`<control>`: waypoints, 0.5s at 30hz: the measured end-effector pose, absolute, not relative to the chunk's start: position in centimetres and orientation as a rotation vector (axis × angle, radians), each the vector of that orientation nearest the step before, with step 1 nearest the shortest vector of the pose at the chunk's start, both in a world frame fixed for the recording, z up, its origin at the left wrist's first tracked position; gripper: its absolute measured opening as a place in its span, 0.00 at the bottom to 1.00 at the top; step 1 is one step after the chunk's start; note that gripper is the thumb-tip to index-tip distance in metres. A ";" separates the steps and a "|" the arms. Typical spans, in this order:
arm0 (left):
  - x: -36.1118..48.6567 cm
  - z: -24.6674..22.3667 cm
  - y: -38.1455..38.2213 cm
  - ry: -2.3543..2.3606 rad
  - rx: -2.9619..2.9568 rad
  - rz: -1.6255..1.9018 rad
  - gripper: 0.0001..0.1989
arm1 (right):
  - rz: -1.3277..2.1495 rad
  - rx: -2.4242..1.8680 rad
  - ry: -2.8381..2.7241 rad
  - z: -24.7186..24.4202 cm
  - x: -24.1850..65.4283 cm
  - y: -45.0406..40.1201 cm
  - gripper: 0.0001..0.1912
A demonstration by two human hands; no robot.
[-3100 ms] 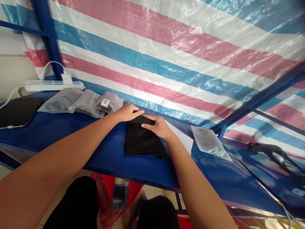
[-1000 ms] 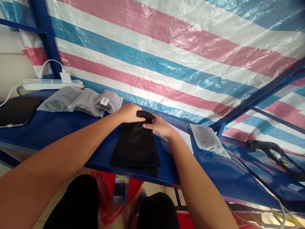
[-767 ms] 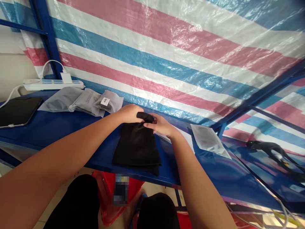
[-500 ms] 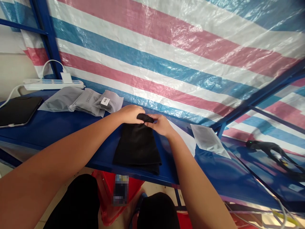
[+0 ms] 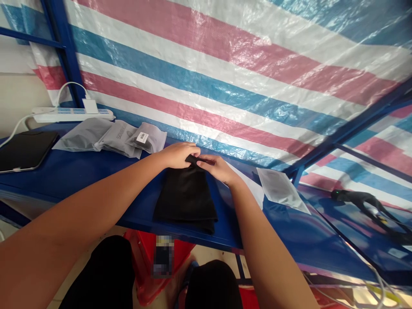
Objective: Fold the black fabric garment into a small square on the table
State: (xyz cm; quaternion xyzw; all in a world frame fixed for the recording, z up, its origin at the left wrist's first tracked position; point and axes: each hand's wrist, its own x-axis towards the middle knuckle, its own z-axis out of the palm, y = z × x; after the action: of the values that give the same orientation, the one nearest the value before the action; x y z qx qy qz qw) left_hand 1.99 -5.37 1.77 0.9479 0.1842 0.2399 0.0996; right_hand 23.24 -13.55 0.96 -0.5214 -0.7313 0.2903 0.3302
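A black folded cloth garment (image 5: 186, 195) lies on the blue table (image 5: 128, 189), its lower edge close to the table's front. Its far end is bunched into a small roll between my hands. My left hand (image 5: 180, 154) grips the roll from the left, fingers curled over it. From the right, my right hand (image 5: 216, 167) pinches the same end between thumb and fingers. I cannot tell what kind of garment it is. A white sheet (image 5: 251, 186) lies partly behind my right wrist.
Several frosted zip bags (image 5: 119, 137) lie at the back left, near a white power strip (image 5: 71, 115) and a black tablet (image 5: 27, 150). On the right are a flat frosted bag (image 5: 283, 189) and a black strap-like device (image 5: 363, 204). A red plastic stool (image 5: 144, 266) stands below.
The rolled far end has been pressed lower, and less of it shows between my hands. My fingers have shifted slightly over it; the rest of the cloth lies nearly as before.
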 end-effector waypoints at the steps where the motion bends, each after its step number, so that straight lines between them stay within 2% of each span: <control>1: 2.0 1.7 -5.3 0.541 2.813 0.709 0.11 | 0.789 -1.354 -1.891 0.9 23.3 -13.5 0.20; 10: 1.3 2.5 -5.0 0.548 2.539 0.576 0.11 | 0.816 -1.354 -1.879 0.2 24.1 -13.1 0.24; 15: 0.8 2.2 -3.8 0.752 2.360 0.538 0.23 | 0.740 -1.373 -1.909 0.1 24.1 -13.0 0.23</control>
State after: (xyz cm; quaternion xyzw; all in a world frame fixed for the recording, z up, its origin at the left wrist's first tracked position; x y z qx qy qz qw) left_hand 0.79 -3.82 2.18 0.8885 0.2833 0.2026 0.2987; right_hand 24.07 -12.98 0.08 -0.5255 -0.7304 0.2832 0.3318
